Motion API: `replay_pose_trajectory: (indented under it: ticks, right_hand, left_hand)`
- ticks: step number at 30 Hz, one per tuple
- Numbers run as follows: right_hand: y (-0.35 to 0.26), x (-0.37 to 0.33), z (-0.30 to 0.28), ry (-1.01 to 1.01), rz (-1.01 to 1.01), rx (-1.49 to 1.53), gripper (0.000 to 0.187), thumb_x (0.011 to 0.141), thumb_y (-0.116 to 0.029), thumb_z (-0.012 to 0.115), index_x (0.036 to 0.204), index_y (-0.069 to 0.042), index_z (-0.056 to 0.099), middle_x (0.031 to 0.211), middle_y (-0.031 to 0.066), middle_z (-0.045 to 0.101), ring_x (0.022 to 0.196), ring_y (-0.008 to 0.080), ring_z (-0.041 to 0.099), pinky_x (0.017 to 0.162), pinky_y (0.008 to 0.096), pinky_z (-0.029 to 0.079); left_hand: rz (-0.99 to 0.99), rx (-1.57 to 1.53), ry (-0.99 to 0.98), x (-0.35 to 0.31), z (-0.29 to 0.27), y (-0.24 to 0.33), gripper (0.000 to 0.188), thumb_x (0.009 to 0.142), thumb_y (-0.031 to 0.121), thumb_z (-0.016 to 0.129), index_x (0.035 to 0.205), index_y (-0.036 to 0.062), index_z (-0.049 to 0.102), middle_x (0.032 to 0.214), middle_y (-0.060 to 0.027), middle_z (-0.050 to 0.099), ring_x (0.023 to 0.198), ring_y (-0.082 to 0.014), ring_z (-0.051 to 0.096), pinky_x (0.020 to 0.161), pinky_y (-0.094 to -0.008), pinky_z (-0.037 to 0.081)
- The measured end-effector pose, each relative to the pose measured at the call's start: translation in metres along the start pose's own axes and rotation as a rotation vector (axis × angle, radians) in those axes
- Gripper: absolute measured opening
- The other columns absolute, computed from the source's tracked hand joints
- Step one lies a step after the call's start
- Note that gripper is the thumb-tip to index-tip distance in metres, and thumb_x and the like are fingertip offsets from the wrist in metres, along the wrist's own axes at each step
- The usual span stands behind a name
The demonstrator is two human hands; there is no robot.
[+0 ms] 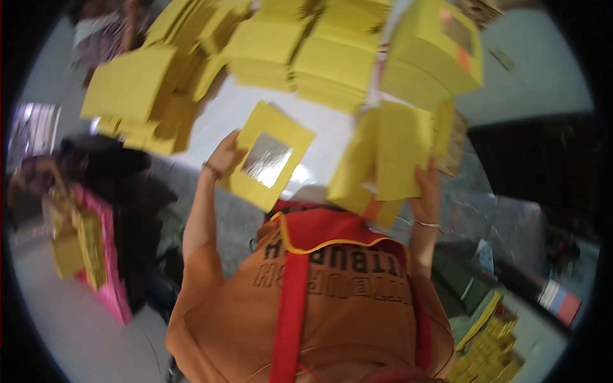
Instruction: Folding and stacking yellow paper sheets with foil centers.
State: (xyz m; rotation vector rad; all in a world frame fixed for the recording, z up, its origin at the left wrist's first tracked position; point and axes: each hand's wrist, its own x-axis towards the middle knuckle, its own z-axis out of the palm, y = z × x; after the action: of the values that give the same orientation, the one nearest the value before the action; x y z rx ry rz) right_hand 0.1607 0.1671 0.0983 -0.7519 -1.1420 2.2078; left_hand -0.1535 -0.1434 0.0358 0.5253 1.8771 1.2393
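My left hand [227, 155] is closed on the side of a flat yellow cardboard piece [248, 179] with a shiny square window in its middle, tilted above the white tabletop [262, 97]. At the right, my right hand [428, 188] grips the outer edge of an upright yellow cardboard panel [401, 147]. Beside that panel leans more yellow card [357, 156], with an orange patch at its lower end. Whether the panel and this card are one piece, I cannot tell.
Stacks of yellow card [335, 54] fill the far side of the table. A taller yellow stack [428, 57] stands far right, another [131, 86] far left. Another person [38, 175] is at the left, near a pink-edged surface [105, 255]. Yellow pieces [491, 348] lie low at the right.
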Motion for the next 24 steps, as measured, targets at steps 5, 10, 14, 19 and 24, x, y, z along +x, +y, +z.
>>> replay_pose_trajectory:
  ticks: [5, 10, 14, 19, 24]
  right_hand:
    - [-0.001, -0.002, 0.019, -0.078, 0.069, 0.095, 0.055, 0.085, 0.001, 0.051, 0.136, -0.006, 0.031, 0.127, 0.0067, 0.047, 0.114, 0.0165, 0.048, 0.094, 0.0301, 0.041]
    - [-0.005, -0.009, 0.017, -0.039, 0.022, 0.127, 0.055, 0.085, 0.002, 0.05, 0.136, -0.007, 0.031, 0.128, 0.0062, 0.046, 0.114, 0.0162, 0.048, 0.095, 0.0294, 0.041]
    - [-0.004, -0.007, 0.006, 0.0, 0.005, 0.066, 0.053, 0.085, 0.002, 0.05, 0.135, -0.007, 0.033, 0.126, 0.0068, 0.048, 0.114, 0.0172, 0.048, 0.095, 0.0306, 0.041]
    - [-0.006, -0.006, 0.0, 0.003, -0.009, 0.058, 0.049, 0.088, 0.0, 0.048, 0.134, -0.006, 0.034, 0.125, 0.0077, 0.048, 0.112, 0.0187, 0.05, 0.093, 0.0317, 0.044]
    - [0.0, -0.001, 0.019, -0.02, 0.018, 0.068, 0.048, 0.088, 0.0, 0.047, 0.134, -0.006, 0.033, 0.125, 0.0089, 0.048, 0.11, 0.0193, 0.051, 0.091, 0.0319, 0.045]
  left_hand:
    - [0.118, 0.239, -0.099, 0.015, 0.031, -0.008, 0.048, 0.075, -0.002, 0.05, 0.122, 0.0044, 0.041, 0.097, -0.0079, 0.06, 0.08, -0.0164, 0.058, 0.07, -0.0291, 0.048]
    - [0.07, 0.541, -0.14, 0.026, 0.047, 0.024, 0.049, 0.078, 0.0, 0.048, 0.125, 0.0073, 0.041, 0.09, -0.0156, 0.061, 0.081, -0.0187, 0.059, 0.07, -0.0309, 0.048]
    - [0.188, 0.513, -0.023, 0.032, 0.024, 0.025, 0.052, 0.077, 0.004, 0.053, 0.126, 0.0105, 0.038, 0.093, -0.0189, 0.063, 0.085, -0.032, 0.062, 0.073, -0.0369, 0.048]
    - [0.017, 0.036, -0.043, 0.036, 0.006, 0.005, 0.049, 0.08, -0.001, 0.052, 0.126, 0.0049, 0.038, 0.103, -0.0092, 0.059, 0.088, -0.0173, 0.058, 0.074, -0.0285, 0.047]
    - [0.04, -0.169, 0.081, 0.028, 0.049, -0.036, 0.054, 0.081, -0.004, 0.051, 0.132, 0.0032, 0.034, 0.114, -0.0088, 0.055, 0.1, -0.0158, 0.054, 0.084, -0.0267, 0.044]
